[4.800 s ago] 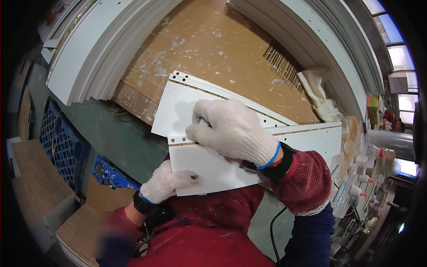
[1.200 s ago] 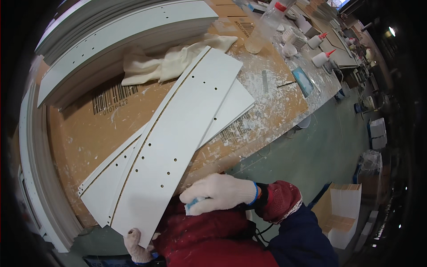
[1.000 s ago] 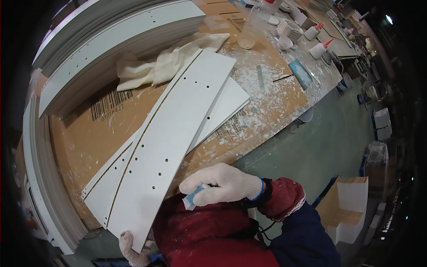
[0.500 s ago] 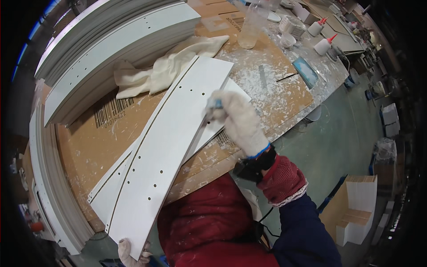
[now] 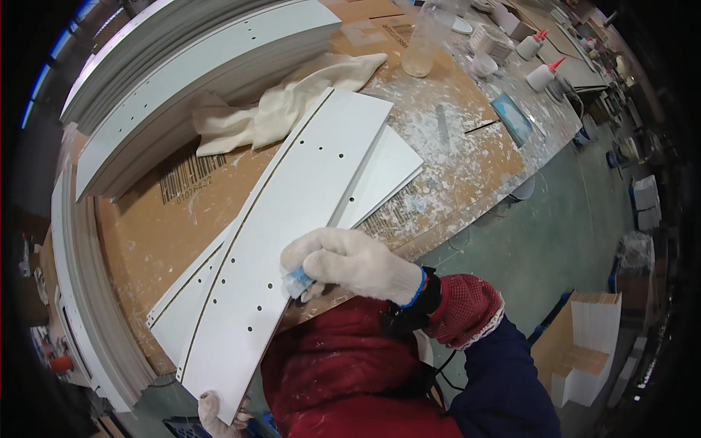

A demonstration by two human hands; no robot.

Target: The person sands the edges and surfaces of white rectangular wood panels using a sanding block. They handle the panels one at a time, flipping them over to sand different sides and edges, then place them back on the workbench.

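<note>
Slantwise over the cardboard-covered bench lies a long white board, its near end jutting past the bench edge. Its face is smooth and pale, with a brown groove running close along the left long edge. Dark round holes pierce it: three in a row toward the far end, six in two rows toward the near end. Beneath it, at an angle, a second white board pokes out on both sides. The gloved right hand has its fingers curled closed around a small blue block at the upper board's right edge. The gloved left hand pinches the near corner, thumb on top. Beyond lie a crumpled cream cloth and stacked white boards.
</note>
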